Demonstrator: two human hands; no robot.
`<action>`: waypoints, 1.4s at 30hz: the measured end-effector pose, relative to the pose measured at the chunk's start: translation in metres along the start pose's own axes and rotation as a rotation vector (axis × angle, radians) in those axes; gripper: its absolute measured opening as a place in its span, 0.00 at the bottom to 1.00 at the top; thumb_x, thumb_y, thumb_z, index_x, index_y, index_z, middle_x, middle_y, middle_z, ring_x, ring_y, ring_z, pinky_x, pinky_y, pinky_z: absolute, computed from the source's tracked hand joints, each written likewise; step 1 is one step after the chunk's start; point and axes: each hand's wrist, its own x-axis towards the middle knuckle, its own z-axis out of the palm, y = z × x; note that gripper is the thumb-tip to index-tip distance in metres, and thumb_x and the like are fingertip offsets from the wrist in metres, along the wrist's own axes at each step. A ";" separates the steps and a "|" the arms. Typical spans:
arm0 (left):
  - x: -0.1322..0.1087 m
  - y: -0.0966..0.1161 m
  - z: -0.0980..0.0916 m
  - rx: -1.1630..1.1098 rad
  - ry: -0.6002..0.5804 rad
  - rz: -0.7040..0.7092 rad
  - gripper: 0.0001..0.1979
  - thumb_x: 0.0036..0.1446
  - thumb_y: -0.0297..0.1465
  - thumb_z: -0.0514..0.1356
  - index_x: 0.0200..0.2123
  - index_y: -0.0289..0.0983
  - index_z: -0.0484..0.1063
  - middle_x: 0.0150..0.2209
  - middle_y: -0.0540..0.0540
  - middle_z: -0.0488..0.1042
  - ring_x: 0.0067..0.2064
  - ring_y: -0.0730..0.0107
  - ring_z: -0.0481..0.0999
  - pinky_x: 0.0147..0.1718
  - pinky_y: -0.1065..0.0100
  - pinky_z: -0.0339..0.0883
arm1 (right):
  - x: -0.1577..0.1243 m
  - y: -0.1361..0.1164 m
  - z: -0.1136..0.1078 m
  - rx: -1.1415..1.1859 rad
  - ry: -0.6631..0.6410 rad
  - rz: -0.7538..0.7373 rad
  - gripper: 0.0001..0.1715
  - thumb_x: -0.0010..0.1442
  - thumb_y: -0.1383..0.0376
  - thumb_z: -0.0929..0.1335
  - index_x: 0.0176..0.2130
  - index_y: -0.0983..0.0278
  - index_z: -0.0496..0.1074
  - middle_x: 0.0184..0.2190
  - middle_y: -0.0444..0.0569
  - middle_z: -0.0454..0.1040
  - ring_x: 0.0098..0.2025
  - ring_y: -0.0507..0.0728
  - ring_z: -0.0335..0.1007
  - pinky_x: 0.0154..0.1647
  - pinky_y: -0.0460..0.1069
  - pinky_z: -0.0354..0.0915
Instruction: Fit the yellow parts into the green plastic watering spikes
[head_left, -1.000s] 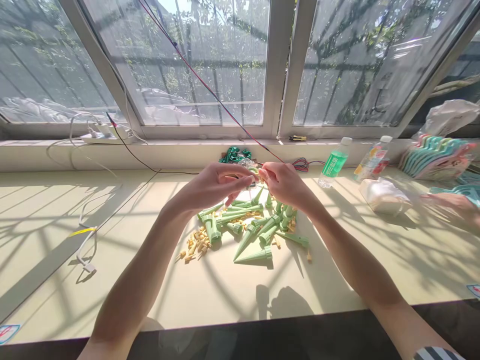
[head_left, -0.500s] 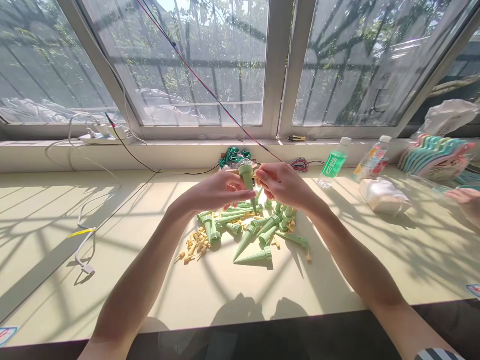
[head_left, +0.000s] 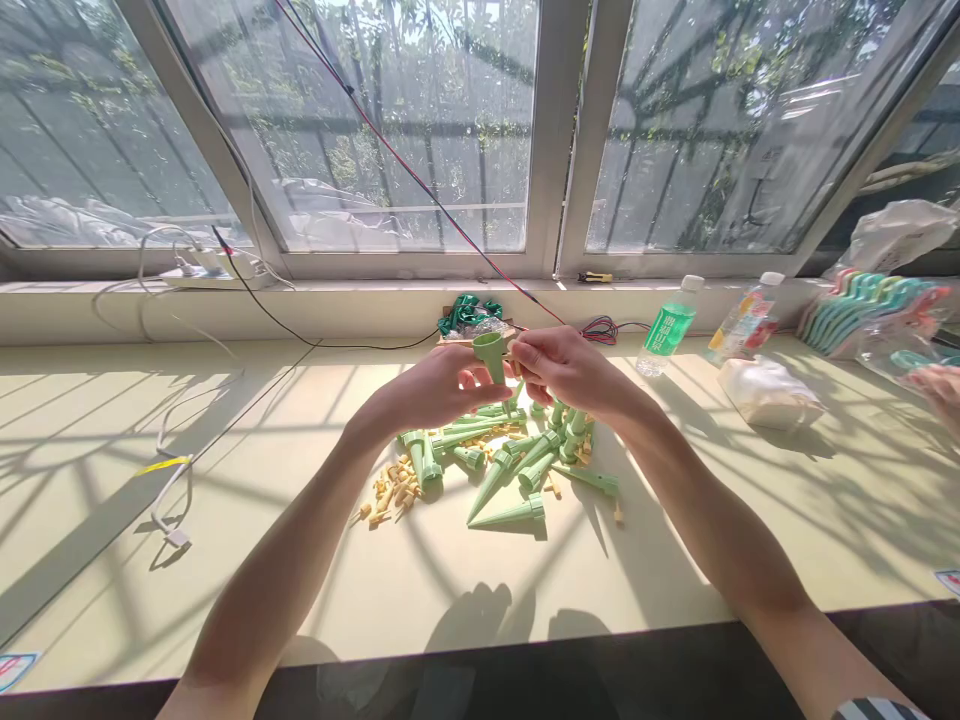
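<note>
Left hand [head_left: 433, 386]: thumb and fingers gripping green spike [head_left: 492, 356], wide end facing up | right hand [head_left: 568, 366]: fingertips pinching together just beside it, contents unclear

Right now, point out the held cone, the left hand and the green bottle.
Held cone [head_left: 493, 362]: head view, its upper body.
Left hand [head_left: 431, 387]: head view, its back.
Green bottle [head_left: 667, 330]: head view, its label.

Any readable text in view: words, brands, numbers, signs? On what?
Nothing reads reliably.
Green-labelled bottle: pale characters, too blurred to quote.
Second bottle: printed label, illegible.
Left table-edge sticker: red mark, unreadable.
Right table-edge sticker: too small, cut off.
Held green spike: no lettering visible.
</note>
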 end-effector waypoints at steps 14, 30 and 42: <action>0.002 0.000 0.007 0.259 0.296 0.003 0.07 0.57 0.33 0.61 0.37 0.38 0.77 0.32 0.47 0.78 0.29 0.70 0.71 0.30 0.70 0.62 | 0.000 -0.009 0.005 -0.025 -0.011 0.061 0.22 0.69 0.57 0.61 0.25 0.63 0.62 0.15 0.34 0.50 0.16 0.46 0.54 0.22 0.45 0.54; 0.001 -0.008 -0.020 -0.531 -0.232 -0.197 0.23 0.59 0.50 0.60 0.37 0.32 0.74 0.31 0.45 0.70 0.28 0.74 0.70 0.20 0.74 0.65 | -0.005 -0.021 0.008 -0.447 0.031 -0.134 0.19 0.68 0.65 0.61 0.25 0.64 0.63 0.20 0.39 0.64 0.24 0.48 0.57 0.31 0.45 0.53; 0.004 -0.010 -0.019 -0.687 -0.163 -0.133 0.16 0.57 0.40 0.66 0.29 0.34 0.67 0.19 0.56 0.55 0.19 0.83 0.56 0.16 0.76 0.48 | -0.004 -0.021 0.007 -0.443 0.066 -0.072 0.18 0.68 0.65 0.61 0.26 0.64 0.62 0.20 0.40 0.64 0.25 0.49 0.57 0.32 0.46 0.51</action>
